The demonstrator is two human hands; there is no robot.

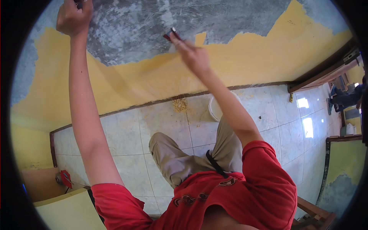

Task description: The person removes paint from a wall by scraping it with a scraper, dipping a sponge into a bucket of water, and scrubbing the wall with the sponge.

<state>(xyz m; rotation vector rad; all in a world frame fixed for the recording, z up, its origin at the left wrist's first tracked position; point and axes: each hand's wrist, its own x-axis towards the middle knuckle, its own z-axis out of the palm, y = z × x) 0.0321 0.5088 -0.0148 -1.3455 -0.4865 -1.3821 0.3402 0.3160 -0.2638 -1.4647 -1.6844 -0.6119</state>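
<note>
My right hand (195, 59) is closed around a small tool with a dark reddish-brown handle (167, 37), apparently a scraper, held against the wall; its blade is mostly hidden by my fingers. Higher up at the left, my left hand (74, 18) is a fist near the top edge of the view. Something dark shows at its top, too little to name. Both hands are at a wall whose yellow paint (253, 57) ends in a ragged edge below a bare grey patch (130, 28).
Yellow paint flakes (180, 104) lie on the tiled floor (122, 132) by the wall. A white bucket (215, 109) stands beside them, partly behind my right forearm. At the right are a wooden door (322, 73) and another person's leg (343, 99). A red object (66, 178) is at the lower left.
</note>
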